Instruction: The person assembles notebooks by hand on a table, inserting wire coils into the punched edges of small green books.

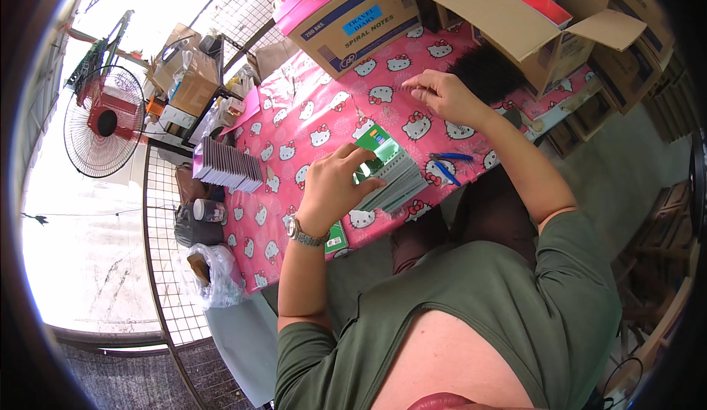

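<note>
My left hand, with a metal watch on its wrist, curls its thumb and fingers around the top of a stack of small notebooks with green covers. Punched holes run along the edge of their pages. Part of another green notebook shows below my left wrist. Over the table to the right of the stack, my right hand is raised, its fingertips drawn together and pointing left. Whatever may be between them is too small to see. Blue-handled cutting pliers lie between the stack and my right forearm.
The table has a pink cat-print cover. At its left stands a row of purplish notebooks. A black bristly pile lies beside an opened carton; a closed carton stands at the back. A fan is far left.
</note>
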### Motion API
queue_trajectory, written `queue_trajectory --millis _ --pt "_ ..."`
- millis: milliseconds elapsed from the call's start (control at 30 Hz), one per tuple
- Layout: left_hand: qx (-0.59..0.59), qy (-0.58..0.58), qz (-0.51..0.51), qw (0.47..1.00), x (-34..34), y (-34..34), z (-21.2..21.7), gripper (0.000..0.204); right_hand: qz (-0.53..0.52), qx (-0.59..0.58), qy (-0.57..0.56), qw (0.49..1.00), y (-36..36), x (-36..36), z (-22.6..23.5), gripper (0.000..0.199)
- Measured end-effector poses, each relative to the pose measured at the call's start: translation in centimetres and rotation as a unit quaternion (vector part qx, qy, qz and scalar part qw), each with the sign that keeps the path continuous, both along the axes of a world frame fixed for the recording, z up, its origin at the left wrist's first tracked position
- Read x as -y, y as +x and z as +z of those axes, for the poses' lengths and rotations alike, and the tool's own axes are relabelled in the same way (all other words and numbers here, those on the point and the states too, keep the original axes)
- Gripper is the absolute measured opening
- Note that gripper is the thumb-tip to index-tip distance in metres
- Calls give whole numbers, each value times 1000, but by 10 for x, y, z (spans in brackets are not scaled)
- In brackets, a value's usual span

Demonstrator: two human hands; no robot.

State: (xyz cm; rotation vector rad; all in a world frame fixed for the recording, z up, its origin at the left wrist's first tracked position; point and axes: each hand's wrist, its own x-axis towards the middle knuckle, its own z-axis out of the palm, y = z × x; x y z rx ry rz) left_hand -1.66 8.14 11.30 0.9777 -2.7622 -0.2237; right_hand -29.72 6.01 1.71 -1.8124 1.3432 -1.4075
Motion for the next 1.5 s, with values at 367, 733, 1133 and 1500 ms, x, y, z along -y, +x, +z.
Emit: queue_trajectory --millis 367,733,1133,1500 --pt "6 48 -29 998 7 0 8 38 59 -25 -13 998 9 -26 28 23" --pt "-14 -66 60 996 -1 5 27 22 72 -48 -69 994 31 -49 63 23" --pt "-58 -234 95 966 -21 -10 -8 15 -4 -100 -138 985 45 -63 60 22" --pt "-54 -211 87 972 -15 -13 -7 18 59 -46 -131 989 47 -46 64 20"
